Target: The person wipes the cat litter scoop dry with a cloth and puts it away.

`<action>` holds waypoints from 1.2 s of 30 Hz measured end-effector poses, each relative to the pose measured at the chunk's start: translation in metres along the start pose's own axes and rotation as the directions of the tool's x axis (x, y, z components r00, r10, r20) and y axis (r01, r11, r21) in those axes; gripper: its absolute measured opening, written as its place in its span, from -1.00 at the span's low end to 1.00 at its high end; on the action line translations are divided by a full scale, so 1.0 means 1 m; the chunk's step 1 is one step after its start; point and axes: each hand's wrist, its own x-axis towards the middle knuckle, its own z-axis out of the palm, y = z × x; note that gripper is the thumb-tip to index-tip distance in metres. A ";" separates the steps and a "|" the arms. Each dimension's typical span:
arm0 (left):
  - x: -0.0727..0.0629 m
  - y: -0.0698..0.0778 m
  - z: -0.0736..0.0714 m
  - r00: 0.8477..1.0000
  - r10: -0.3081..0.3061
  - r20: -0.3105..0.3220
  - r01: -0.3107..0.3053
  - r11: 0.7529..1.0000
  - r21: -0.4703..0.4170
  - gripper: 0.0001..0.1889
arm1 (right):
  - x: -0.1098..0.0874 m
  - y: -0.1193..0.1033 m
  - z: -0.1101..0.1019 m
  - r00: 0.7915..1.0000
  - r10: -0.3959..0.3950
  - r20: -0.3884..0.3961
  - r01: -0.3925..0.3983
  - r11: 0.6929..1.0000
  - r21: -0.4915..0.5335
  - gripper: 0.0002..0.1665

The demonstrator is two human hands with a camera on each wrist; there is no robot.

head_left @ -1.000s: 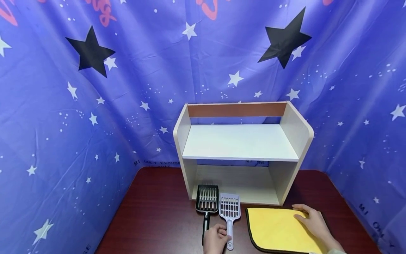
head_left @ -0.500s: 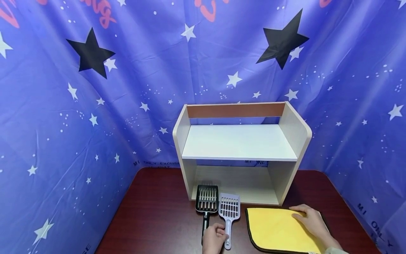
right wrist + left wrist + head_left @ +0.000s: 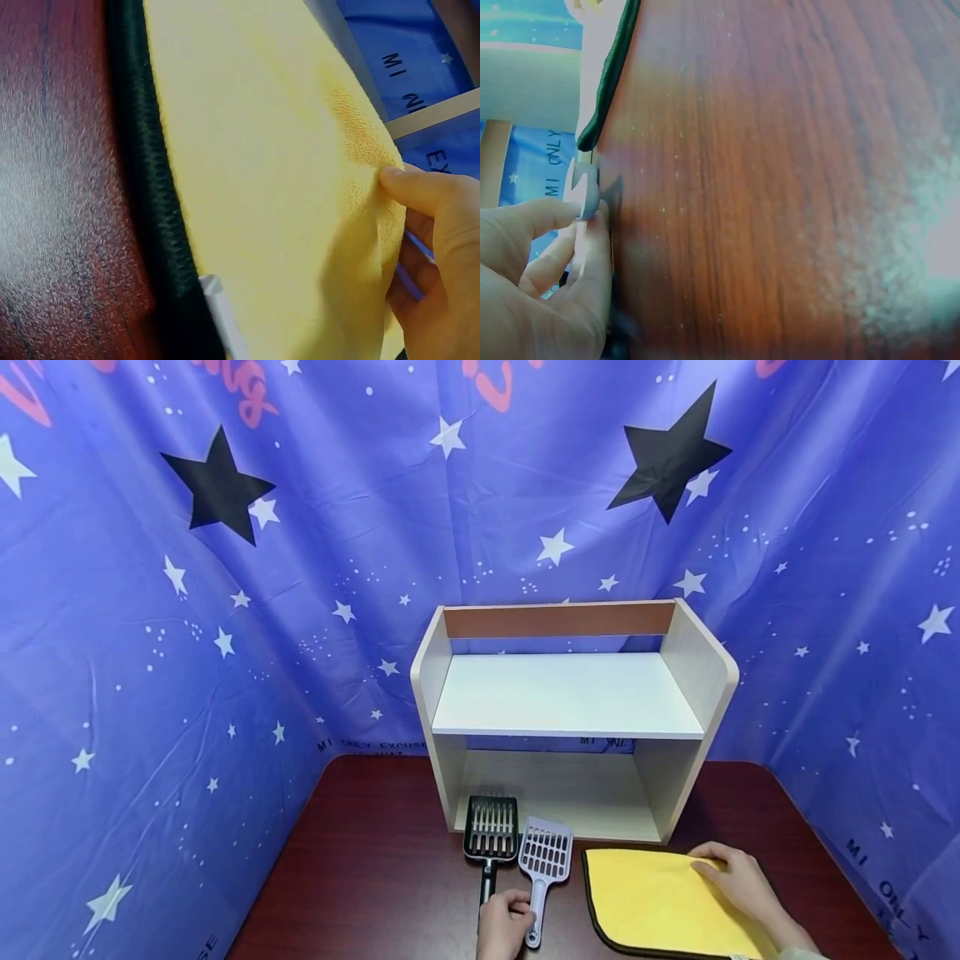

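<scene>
A pale lavender slotted litter scoop (image 3: 538,897) lies on the table, its handle slightly slanted. My left hand (image 3: 502,927) pinches that handle near its end; the left wrist view shows thumb and fingers around the grey handle tip (image 3: 590,196). Just left of it is a black slotted litter scoop (image 3: 491,858), its lower handle hidden behind my left hand. To the right lies a yellow cloth (image 3: 652,897) with dark edging. My right hand (image 3: 746,885) pinches its far right part; in the right wrist view the thumb presses on top and the other fingers are under the cloth's edge (image 3: 360,172).
A two-tier wooden shelf (image 3: 566,732) stands at the back of the dark red-brown table (image 3: 360,860), right behind the scoops and cloth. Blue star-patterned curtain (image 3: 337,527) hangs around the back and sides. A white tag (image 3: 221,315) sits at the cloth's dark border.
The lavender scoop has turned a little: its handle end has shifted left with my left hand, and its head tilts right. The right hand and cloth are almost unmoved.
</scene>
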 end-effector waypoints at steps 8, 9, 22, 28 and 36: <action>-0.001 -0.004 -0.003 0.998 -0.025 0.050 0.030 0.995 -0.097 -0.81 | -0.005 -0.012 -0.011 0.997 -0.029 0.072 0.017 0.986 0.165 -0.97; -0.001 -0.004 -0.004 0.998 -0.025 0.052 0.031 0.994 -0.105 -0.81 | -0.005 -0.014 -0.013 0.996 -0.036 0.086 0.020 0.983 0.182 -0.97; -0.002 0.000 -0.020 0.995 -0.041 0.094 0.063 0.968 -0.244 -0.79 | -0.008 -0.034 -0.024 0.981 -0.086 0.176 0.028 0.951 0.308 -0.95; 0.000 0.000 -0.027 0.992 -0.038 0.122 0.076 0.941 -0.328 -0.77 | -0.011 -0.057 -0.028 0.981 -0.116 0.155 0.049 0.925 0.376 -0.95; 0.000 0.004 -0.038 0.989 -0.029 0.144 0.080 0.930 -0.358 -0.77 | -0.011 -0.082 -0.029 0.989 -0.124 0.085 0.074 0.892 0.446 -0.94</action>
